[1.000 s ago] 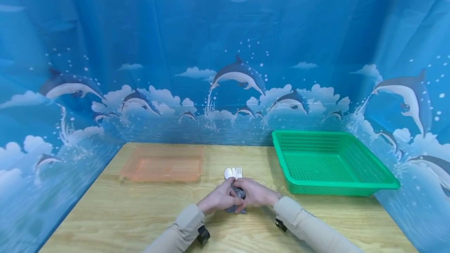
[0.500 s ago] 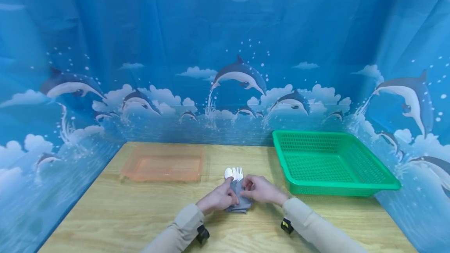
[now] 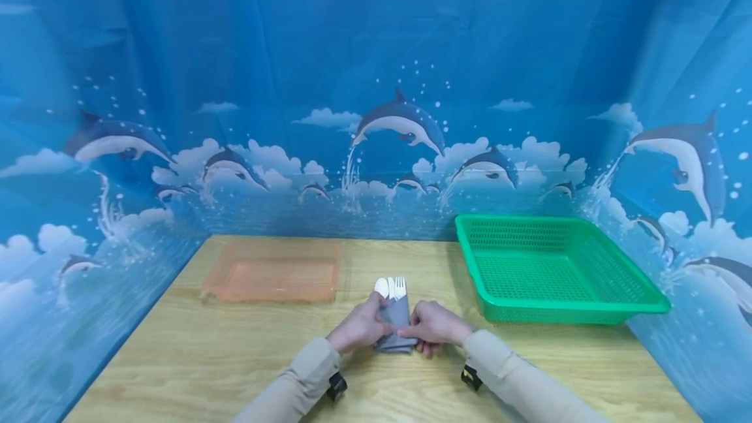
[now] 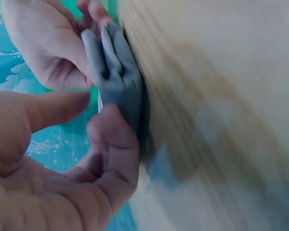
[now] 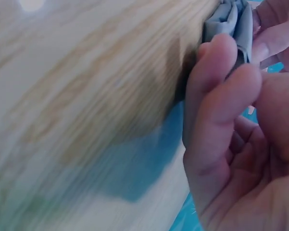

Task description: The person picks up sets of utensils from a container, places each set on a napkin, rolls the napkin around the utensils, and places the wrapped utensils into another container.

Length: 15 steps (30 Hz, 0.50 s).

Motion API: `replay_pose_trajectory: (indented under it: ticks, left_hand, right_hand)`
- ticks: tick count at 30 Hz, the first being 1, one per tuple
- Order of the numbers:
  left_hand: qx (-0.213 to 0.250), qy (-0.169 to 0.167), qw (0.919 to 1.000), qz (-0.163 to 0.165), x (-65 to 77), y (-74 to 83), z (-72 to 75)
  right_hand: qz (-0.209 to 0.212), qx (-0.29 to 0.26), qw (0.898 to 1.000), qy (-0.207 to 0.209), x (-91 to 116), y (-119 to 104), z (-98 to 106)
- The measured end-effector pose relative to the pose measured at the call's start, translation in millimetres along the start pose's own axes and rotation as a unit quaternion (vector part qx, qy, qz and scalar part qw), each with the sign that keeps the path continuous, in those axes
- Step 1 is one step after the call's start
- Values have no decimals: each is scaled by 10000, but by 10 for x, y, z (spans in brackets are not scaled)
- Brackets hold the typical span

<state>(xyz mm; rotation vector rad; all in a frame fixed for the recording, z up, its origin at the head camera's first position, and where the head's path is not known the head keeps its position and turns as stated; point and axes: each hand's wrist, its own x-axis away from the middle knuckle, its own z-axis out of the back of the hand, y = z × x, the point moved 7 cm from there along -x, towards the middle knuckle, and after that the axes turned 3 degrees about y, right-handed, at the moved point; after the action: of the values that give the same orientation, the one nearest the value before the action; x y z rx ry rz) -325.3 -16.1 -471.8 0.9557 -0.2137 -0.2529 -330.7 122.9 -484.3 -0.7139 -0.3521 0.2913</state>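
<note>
A grey cloth napkin [image 3: 395, 313] lies folded around a white spoon [image 3: 381, 287], a white knife [image 3: 391, 288] and a white fork [image 3: 400, 287], whose heads stick out of its far end. At its left edge my left hand [image 3: 358, 325] holds the cloth, fingers curled against the side. My right hand [image 3: 437, 324] pinches the lower right edge, thumb on top and fingers curled beneath. In the left wrist view the napkin's [image 4: 120, 86] near end shows several stacked folds. The right wrist view shows the folded cloth [image 5: 226, 21] beyond my right fingertips. The cutlery handles are hidden inside.
A translucent orange tray [image 3: 276, 277] sits at the back left of the wooden table [image 3: 194, 364]. To the right stands a large green plastic basket [image 3: 564, 311] with perforated sides. A blue dolphin-print curtain [image 3: 294, 83] surrounds the table's back and sides.
My right hand let the cloth go, lifted slightly right, then came down to the napkin's lower right edge. The napkin's right side now lies narrower. My left hand has stayed at the left edge.
</note>
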Motion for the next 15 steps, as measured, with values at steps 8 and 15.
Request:
replay_pose_trajectory:
  ticks: [8, 15]
  left_hand:
    - [-817, 317, 9961, 57, 10, -32, 115]
    - [407, -69, 9968, 683, -11, -101, 33]
  right_hand:
    - [-303, -226, 9992, -151, 35, -22, -68]
    - [-224, -409, 9986, -245, 37, -2, -63]
